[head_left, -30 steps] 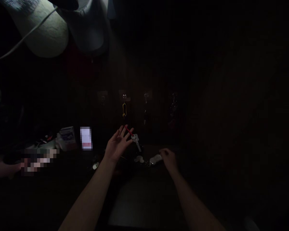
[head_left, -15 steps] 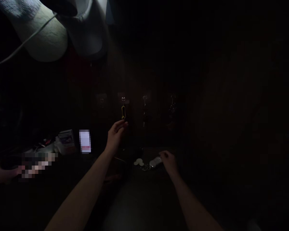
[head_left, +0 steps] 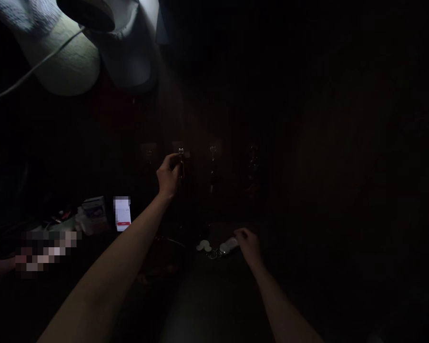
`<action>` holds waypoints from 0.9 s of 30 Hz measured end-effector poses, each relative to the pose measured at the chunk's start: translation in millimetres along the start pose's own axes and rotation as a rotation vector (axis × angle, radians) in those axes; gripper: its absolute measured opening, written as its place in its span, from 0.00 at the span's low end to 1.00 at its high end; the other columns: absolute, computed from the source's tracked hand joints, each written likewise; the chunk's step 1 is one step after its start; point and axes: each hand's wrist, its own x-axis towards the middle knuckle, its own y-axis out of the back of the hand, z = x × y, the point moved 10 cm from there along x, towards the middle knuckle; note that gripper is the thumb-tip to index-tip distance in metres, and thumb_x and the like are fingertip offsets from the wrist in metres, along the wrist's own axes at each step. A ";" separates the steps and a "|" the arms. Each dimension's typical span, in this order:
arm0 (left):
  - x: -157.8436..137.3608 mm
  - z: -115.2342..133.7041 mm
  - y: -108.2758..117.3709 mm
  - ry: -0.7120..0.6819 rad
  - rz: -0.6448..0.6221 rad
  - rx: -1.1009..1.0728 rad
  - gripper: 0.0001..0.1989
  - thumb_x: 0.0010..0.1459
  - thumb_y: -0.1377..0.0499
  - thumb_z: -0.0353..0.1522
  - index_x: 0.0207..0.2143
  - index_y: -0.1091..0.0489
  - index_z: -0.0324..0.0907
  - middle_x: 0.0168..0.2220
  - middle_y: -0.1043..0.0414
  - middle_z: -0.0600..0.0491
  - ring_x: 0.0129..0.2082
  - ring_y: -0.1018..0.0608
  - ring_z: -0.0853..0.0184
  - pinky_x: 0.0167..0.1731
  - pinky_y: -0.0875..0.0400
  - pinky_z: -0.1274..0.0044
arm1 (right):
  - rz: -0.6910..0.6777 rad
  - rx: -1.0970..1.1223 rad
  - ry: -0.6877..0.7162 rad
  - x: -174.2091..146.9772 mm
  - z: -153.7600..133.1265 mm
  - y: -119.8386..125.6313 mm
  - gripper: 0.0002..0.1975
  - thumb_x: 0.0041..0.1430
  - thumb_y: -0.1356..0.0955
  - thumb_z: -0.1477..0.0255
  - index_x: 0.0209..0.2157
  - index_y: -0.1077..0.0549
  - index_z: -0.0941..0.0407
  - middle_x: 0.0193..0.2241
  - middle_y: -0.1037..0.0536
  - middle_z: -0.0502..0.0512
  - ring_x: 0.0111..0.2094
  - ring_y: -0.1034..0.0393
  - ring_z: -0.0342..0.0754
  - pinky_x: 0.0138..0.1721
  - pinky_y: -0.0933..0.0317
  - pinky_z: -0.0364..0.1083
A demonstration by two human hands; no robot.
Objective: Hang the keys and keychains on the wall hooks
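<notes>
My left hand (head_left: 168,175) is raised to a small metal hook (head_left: 181,151) in the dim middle of the view. Its fingers are closed around the upper part of a yellow-and-black keychain (head_left: 182,170) hanging there, and they hide much of it. Lower right, my right hand (head_left: 249,244) pinches the end of a pale, rounded key fob (head_left: 229,245). Metal rings (head_left: 212,255) join that fob to a white tag of round lobes (head_left: 204,246). The whole bunch is held over or against a dark surface; darkness hides which.
More keys hang on a hook (head_left: 212,174) to the right and on another hook (head_left: 253,162) beyond. At left are a lit phone screen (head_left: 122,214), a small box (head_left: 95,209) and another person's hand (head_left: 0,262). Pale caps (head_left: 128,62) and a cable (head_left: 39,59) hang upper left.
My left hand has risen from just below the yellow-and-black keychain to its top by the hook, closing on it. My right hand still grips the pale fob in nearly the same place.
</notes>
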 end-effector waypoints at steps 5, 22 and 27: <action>6.0 8.2 -15.5 -0.100 -0.076 0.048 0.12 0.54 0.46 0.26 0.41 0.31 0.43 0.39 0.26 0.53 0.40 0.24 0.68 0.44 0.32 0.75 | 0.003 0.016 -0.008 1.1 2.4 -0.9 0.10 0.45 0.39 0.64 0.20 0.31 0.52 0.21 0.26 0.51 0.28 0.31 0.49 0.29 0.40 0.45; 5.7 -19.8 -20.1 0.001 -0.141 0.554 0.14 0.51 0.44 0.32 0.42 0.37 0.45 0.40 0.31 0.50 0.40 0.27 0.63 0.38 0.33 0.72 | -0.009 -0.058 -0.042 3.2 12.3 -3.1 0.12 0.47 0.39 0.62 0.23 0.30 0.52 0.22 0.27 0.50 0.28 0.31 0.48 0.30 0.40 0.44; -18.0 -46.0 -14.0 0.192 -0.168 0.415 0.20 0.51 0.43 0.36 0.46 0.42 0.45 0.33 0.28 0.54 0.33 0.24 0.66 0.34 0.32 0.74 | -0.015 -0.025 -0.017 3.1 9.4 -4.8 0.12 0.47 0.40 0.63 0.22 0.30 0.53 0.22 0.26 0.51 0.29 0.31 0.49 0.31 0.40 0.44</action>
